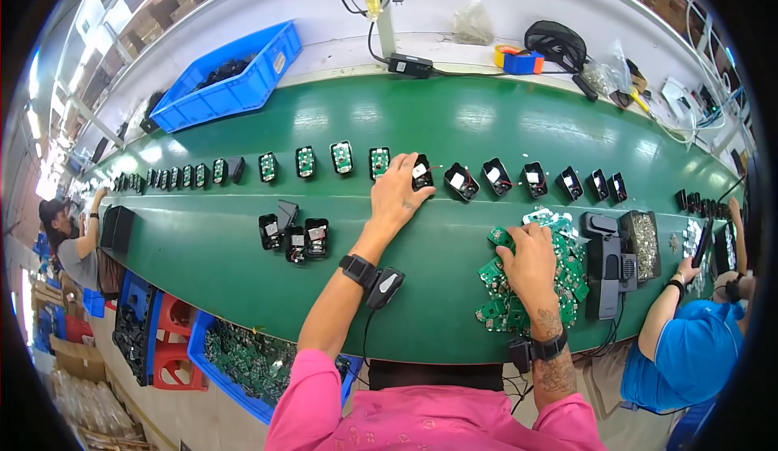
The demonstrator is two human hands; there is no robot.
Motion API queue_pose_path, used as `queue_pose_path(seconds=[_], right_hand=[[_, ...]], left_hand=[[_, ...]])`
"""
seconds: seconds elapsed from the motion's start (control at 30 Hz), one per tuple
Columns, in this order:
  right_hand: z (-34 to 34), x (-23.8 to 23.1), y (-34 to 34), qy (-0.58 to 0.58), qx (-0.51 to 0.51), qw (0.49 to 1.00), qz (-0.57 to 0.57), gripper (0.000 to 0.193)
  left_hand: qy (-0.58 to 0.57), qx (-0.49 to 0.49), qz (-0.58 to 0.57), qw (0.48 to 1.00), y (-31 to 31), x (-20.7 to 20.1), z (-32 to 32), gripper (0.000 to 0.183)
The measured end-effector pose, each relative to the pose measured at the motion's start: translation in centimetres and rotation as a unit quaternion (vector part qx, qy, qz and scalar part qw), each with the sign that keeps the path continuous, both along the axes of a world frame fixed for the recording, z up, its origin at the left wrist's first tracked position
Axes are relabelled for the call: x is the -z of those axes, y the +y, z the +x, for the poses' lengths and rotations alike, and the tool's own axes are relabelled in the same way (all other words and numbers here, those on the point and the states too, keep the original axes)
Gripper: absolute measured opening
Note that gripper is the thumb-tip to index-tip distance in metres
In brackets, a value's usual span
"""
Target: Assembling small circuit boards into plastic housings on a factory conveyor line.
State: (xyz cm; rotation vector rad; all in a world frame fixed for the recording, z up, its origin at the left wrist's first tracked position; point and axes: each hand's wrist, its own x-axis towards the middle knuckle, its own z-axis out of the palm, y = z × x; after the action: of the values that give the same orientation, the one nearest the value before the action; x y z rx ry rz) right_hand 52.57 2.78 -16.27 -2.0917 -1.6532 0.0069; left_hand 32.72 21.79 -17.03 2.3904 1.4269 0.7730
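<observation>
My left hand (395,196) is closed around a small open black plastic case (421,173) in the middle of a row, thumb on its near side. The case has a white piece and a wire inside. Just left of my fingers stands a black case with a green circuit board (379,162) in it. My right hand (532,260) rests on a heap of loose green circuit boards (571,269). Its thumb and fingers are curled about a board (499,237) at the heap's left edge; the fingertips are partly hidden.
Board-filled cases (305,162) run left; open cases with white pieces (495,176) run right. Several black cases (317,238) lie nearer. A grey device (604,269) and a tray of small parts (645,244) stand right of the heap. A blue bin (231,82) is behind; co-workers sit both sides.
</observation>
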Motion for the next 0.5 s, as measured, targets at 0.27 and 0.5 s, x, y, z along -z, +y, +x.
queue_pose_path(seconds=[0.27, 0.5], right_hand=[[-0.3, -0.9, -1.2, 0.225, 0.029, 0.955, 0.189, 0.029], [-2.7, -0.7, -2.6, 0.701, -0.015, 0.709, 0.08, 0.024]], left_hand=[[-0.663, 0.137, -0.457, 0.576, -9.4, 1.3, -5.0, 0.051], [-0.674, 0.092, -0.491, 0.544, -17.2, 3.7, -5.8, 0.036]])
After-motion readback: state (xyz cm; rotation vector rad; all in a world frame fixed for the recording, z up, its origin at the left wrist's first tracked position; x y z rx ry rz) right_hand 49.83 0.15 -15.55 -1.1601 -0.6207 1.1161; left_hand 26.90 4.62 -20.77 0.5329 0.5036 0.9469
